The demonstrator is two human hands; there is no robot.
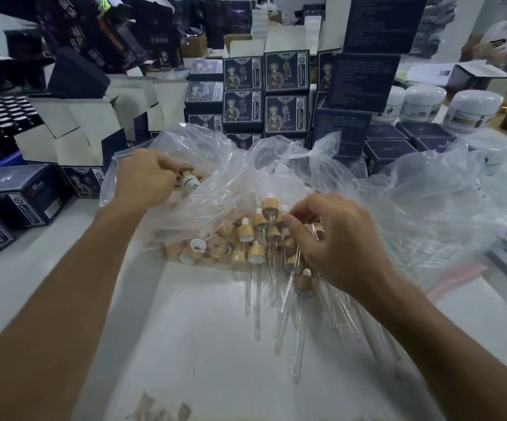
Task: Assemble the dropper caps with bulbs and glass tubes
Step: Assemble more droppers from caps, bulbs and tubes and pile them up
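Reaching into the plastic bag [215, 165], your left hand [146, 177] pinches a loose cap [190, 180], likely fetching the next part, while your right hand [337, 241] grips assembled droppers [268, 226], glass tubes [256, 299] fanned out on the table [200, 344].

Left hand [146, 177] curls into the plastic bag [215, 165], fingers round a small bottle [190, 180]. Right hand [340, 241] pinches among wooden caps [255, 235] and glass tubes [299, 344] mid-tabletop; boxes [264, 92] line the far edge.
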